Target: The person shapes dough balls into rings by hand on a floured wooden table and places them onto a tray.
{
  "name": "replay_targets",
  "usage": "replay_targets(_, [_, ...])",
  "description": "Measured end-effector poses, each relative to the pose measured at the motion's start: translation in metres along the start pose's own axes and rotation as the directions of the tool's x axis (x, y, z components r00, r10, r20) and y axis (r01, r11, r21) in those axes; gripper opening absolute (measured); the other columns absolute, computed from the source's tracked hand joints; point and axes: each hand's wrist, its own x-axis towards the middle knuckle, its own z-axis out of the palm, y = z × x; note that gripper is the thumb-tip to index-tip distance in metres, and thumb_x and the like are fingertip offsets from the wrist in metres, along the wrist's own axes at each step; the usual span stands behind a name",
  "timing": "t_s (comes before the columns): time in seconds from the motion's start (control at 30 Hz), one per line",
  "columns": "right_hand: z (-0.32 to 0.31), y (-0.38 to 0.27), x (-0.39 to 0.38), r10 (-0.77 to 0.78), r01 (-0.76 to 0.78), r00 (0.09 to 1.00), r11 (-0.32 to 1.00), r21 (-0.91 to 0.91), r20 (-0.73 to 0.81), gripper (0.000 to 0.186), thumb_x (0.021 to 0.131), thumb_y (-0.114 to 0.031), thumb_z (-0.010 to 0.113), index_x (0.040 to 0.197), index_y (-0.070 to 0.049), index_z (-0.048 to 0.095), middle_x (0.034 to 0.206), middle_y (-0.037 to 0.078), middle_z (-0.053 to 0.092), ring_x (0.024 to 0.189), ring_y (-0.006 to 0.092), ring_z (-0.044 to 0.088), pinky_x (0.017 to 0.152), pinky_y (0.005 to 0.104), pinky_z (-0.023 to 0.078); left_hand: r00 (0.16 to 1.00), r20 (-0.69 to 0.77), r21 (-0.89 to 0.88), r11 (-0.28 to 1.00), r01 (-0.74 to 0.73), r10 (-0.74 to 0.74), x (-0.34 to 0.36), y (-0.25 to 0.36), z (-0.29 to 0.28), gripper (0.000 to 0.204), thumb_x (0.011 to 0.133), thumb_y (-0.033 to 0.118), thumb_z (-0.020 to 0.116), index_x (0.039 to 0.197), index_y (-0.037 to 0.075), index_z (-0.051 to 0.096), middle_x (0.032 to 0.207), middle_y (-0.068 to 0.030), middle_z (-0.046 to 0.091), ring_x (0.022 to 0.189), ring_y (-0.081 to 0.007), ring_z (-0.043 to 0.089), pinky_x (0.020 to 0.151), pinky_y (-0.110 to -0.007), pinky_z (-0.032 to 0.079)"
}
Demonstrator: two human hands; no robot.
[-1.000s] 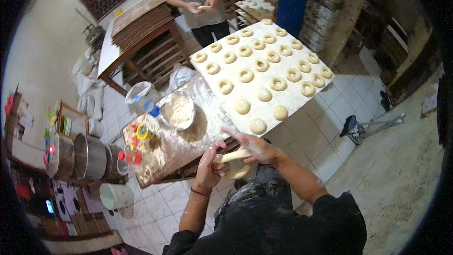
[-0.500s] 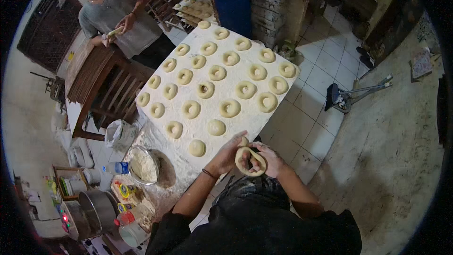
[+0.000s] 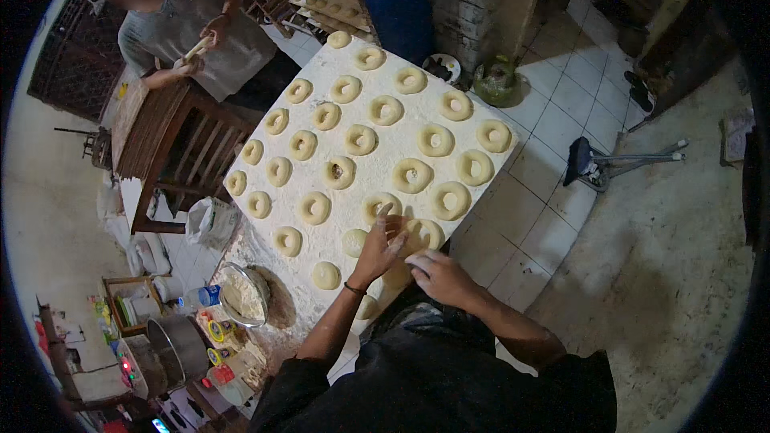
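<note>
My left hand (image 3: pixel 383 244) is over the near part of a floured table, fingers stretched out beside a dough ring (image 3: pixel 425 234). This ring lies near the table's right edge, partly hidden by my fingers. Just to the right, my right hand (image 3: pixel 443 277) has its fingers loosely bent and reaches toward a round piece of dough (image 3: pixel 397 276), partly covered by the hands. Another dough ball (image 3: pixel 354 242) sits left of my left hand, with a second dough ball (image 3: pixel 326 275) nearer me. Several dough rings (image 3: pixel 360 139) cover the rest of the white floured table (image 3: pixel 265 168).
A metal bowl of flour (image 3: pixel 243 295) stands at the left, near a bottle with a blue label (image 3: pixel 200 297) and a large steel pot (image 3: pixel 178 346). Across the table a person (image 3: pixel 196 32) holds a pale, long piece. A broom and dustpan (image 3: pixel 589 162) lie at right.
The dough ring held between both hands is now on the table's right side. My left hand has come off it with fingers spread, and my right hand has drawn slightly left and down.
</note>
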Motion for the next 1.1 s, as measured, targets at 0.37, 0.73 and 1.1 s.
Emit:
replay_targets(0.37, [-0.016, -0.013, 0.031, -0.167, 0.174, 0.961, 0.985, -0.012, 0.219, 0.018, 0.062, -0.007, 0.066, 0.077, -0.003, 0.056, 0.083, 0.013, 0.051, 0.083, 0.0335, 0.054, 0.070, 0.0407, 0.045, 0.978, -0.185, -0.017, 0.996, 0.093, -0.094, -0.075, 0.003, -0.034, 0.042, 0.084, 0.014, 0.058, 0.122, 0.000, 0.044, 0.116, -0.0155, 0.052, 0.106, -0.0232, 0.052, 0.090, -0.034, 0.042])
replay_targets(0.73, [-0.004, -0.082, 0.015, 0.137, -0.119, 0.991, 0.851, 0.512, 0.002, 0.033, 0.067, -0.005, 0.066, 0.098, 0.003, 0.060, 0.084, 0.012, 0.064, 0.076, 0.0127, 0.059, 0.069, 0.0275, 0.048, 0.888, -0.446, -0.210, 0.951, -0.226, 0.113, -0.126, 0.039, -0.001, 0.045, 0.083, 0.008, 0.062, 0.121, 0.000, 0.041, 0.100, -0.0130, 0.057, 0.095, -0.0163, 0.056, 0.081, -0.028, 0.047])
replay_targets(1.1, [0.135, -0.134, -0.073, 0.045, -0.037, 0.999, 0.871, 0.489, -0.004, 0.023, 0.066, -0.001, 0.062, 0.089, 0.001, 0.057, 0.076, 0.010, 0.059, 0.068, 0.0133, 0.055, 0.063, 0.0277, 0.046, 0.629, -0.776, 0.193, 0.935, 0.298, -0.041, -0.292, -0.002, -0.022, 0.051, 0.065, 0.007, 0.065, 0.109, 0.000, 0.041, 0.076, -0.0092, 0.060, 0.082, -0.0250, 0.060, 0.075, -0.030, 0.044])
